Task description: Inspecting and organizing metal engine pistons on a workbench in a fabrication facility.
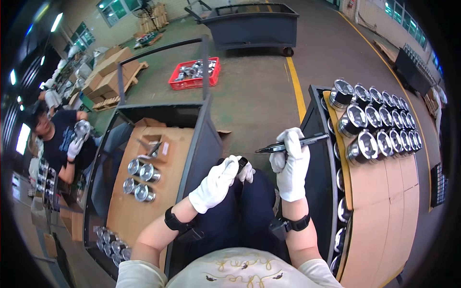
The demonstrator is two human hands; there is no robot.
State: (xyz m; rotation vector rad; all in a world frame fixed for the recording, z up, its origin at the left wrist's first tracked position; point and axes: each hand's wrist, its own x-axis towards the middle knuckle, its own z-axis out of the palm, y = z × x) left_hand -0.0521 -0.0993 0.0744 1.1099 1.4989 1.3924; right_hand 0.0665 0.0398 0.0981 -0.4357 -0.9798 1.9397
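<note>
"Where's the pen, and what are the hands doing?"

"The dark pen (pixel 314 139) is pinched about mid-length between the thumb and fingers of the right hand (pixel 292 168), thin end aimed left. The left hand (pixel 213 187), just apart from that end, has its fingertips pressed around a small dark piece (pixel 243 163) (maybe a cap; I can't be sure)."

"How would you handle them well?"

"Steady the piece, and keep the thin end off the gloved fingertips. If it is a cap, I'd match the 2 in line; forcing it at an angle might bend the tip."

"Anything close by?"

"Shiny cylinders (pixel 363 147) stand in rows on the right, at the far end, so I'd keep the pen's back end from swinging that way. Another 4 jars (pixel 149 173) sit left."
</note>
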